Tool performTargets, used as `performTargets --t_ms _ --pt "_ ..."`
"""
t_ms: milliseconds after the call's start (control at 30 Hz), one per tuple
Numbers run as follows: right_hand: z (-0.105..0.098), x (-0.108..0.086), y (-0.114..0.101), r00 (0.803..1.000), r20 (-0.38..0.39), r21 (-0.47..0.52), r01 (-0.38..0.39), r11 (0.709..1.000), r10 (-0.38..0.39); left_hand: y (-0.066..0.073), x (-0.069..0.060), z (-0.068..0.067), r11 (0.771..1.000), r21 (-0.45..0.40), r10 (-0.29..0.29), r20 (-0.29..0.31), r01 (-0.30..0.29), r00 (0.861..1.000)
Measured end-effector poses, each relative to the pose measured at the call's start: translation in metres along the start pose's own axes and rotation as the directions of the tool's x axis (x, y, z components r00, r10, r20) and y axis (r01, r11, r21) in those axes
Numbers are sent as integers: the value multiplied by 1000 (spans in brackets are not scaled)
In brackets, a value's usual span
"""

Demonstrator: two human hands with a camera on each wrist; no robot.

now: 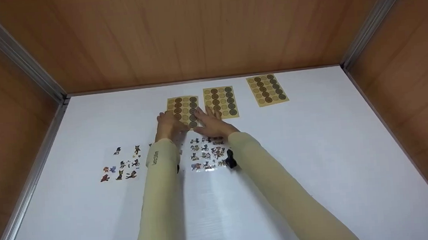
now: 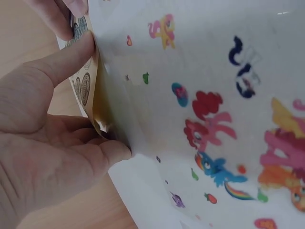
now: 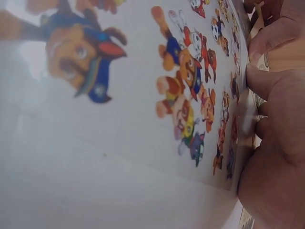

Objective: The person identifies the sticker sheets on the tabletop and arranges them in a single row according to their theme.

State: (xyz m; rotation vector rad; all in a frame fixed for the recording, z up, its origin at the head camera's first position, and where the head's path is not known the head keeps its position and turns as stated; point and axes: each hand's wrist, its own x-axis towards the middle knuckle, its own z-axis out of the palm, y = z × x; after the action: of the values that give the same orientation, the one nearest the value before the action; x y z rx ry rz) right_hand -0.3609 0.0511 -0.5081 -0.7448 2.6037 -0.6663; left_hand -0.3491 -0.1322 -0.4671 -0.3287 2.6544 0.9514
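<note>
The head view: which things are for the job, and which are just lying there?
Probably for the job:
left gold sheet, gripped at the edge by the left hand
right hand, spread beside it

Probably just lying there:
middle gold sheet, though the right hand partly covers it
far-right gold sheet
cartoon sticker sheets, nearer the person

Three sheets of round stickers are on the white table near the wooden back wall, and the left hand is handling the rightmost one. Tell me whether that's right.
Not quite: the left hand is handling the leftmost sheet, not the rightmost one. The head view shows this. The rest of your statement stands.
</note>
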Motion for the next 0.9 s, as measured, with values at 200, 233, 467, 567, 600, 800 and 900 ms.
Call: performTargets --t_ms 200,233,467,567,600,800,900 --pt "1 -2 3 1000 -19 1 -22 1000 22 0 1 8 1000 -23 3 -67 -5 998" --pt "1 -1 3 1000 -23 -2 -20 1000 20 0 2 9 1000 -28 4 -79 -6 997" --pt "1 0 5 999 -31 -25 -18 1000 17 -3 0 18 996 -81 33 -125 -43 992" --pt "1 0 4 999 -34 -15 -17 1000 17 -3 -3 19 995 -80 50 -147 -62 988" --pt "1 -1 3 999 -37 -9 -16 1000 15 -3 -3 20 995 -74 57 -157 -69 986" --pt "3 -2 1 997 -56 73 -51 996 55 -2 -3 21 994 -53 79 -200 -91 977" --pt "4 -1 1 995 -66 106 -61 992 68 0 -4 23 995 -38 85 -227 -96 970"
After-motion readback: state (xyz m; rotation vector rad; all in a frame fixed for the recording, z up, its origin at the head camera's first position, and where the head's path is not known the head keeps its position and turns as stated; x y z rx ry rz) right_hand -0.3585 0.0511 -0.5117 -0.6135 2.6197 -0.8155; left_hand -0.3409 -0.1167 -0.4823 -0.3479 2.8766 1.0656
